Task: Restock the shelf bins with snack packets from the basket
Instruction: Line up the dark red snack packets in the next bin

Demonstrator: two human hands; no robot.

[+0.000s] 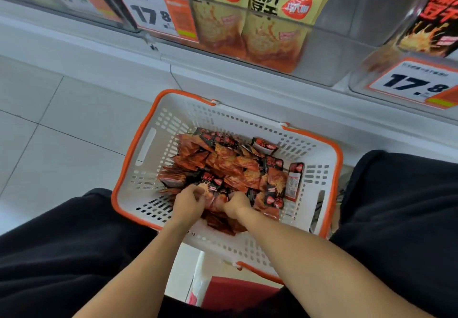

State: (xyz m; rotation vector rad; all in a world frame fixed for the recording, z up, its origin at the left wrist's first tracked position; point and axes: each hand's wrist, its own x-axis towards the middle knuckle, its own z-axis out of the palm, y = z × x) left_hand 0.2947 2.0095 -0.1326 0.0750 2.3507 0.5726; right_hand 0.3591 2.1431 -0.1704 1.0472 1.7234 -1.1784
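down on the pale floor tiles (62,124), hard against the shelf base, sits the white orange-rimmed basket (148,144), open floor to its left. above hang clear shelf bins (329,52). red snack packets (223,166) heap mid-basket; left hand (189,202) and right hand (236,205) curl into the near packets, gripping them.

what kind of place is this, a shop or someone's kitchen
Most likely a shop aisle: clear shelf bins carry printed price tags over stocked yellow snack bags, and a white-and-orange shopping basket of small snack packets sits on the tiled floor.
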